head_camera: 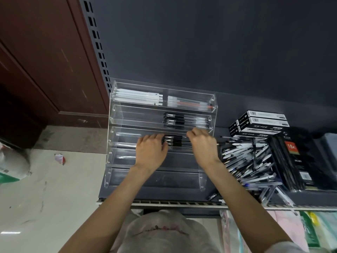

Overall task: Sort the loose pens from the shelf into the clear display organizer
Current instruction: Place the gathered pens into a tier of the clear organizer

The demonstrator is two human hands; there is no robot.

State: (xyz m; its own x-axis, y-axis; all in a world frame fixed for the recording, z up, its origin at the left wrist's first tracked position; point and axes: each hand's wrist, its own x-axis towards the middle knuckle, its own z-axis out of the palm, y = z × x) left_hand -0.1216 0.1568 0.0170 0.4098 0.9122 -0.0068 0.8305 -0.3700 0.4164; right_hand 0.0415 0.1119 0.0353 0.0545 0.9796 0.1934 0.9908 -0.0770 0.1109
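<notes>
At organizer's (116, 114) third tier, both hands on pens (173, 140)

head view, steeply down, close

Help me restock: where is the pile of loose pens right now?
In the head view, the pile of loose pens lies on the dark shelf, right of the clear acrylic tiered organizer and left of the black boxes.

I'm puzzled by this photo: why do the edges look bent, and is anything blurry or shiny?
Head view: the wide-angle lens bows the shelf edge; glare streaks the clear organizer; the left hand, right hand and loose pens look slightly soft.
</notes>
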